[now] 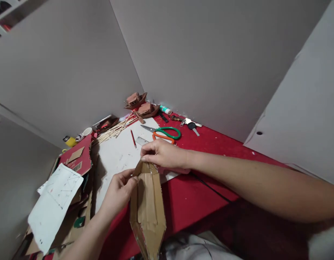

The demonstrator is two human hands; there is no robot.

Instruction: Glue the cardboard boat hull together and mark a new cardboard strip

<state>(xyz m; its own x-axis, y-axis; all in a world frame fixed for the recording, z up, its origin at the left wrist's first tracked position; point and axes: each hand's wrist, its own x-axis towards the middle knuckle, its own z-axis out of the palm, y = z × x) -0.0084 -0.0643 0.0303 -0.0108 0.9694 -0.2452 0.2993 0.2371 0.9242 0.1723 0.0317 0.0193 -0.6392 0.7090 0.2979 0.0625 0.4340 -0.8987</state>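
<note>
A long cardboard boat hull with raised sides points away from me over the table's front edge. My right hand pinches its far, narrow tip between thumb and fingers. On the hull's left side wall, a little nearer to me, my left hand grips the edge with thumb inside and fingers outside. Just beyond my right hand lie scissors with one green and one orange handle. A metal ruler and a red pencil rest close by on a white sheet.
Two small brown model boats stand in the far corner, near thin wooden sticks. Keys lie by the wall on the red table. At left, a paper with a drawn pattern covers stacked cardboard.
</note>
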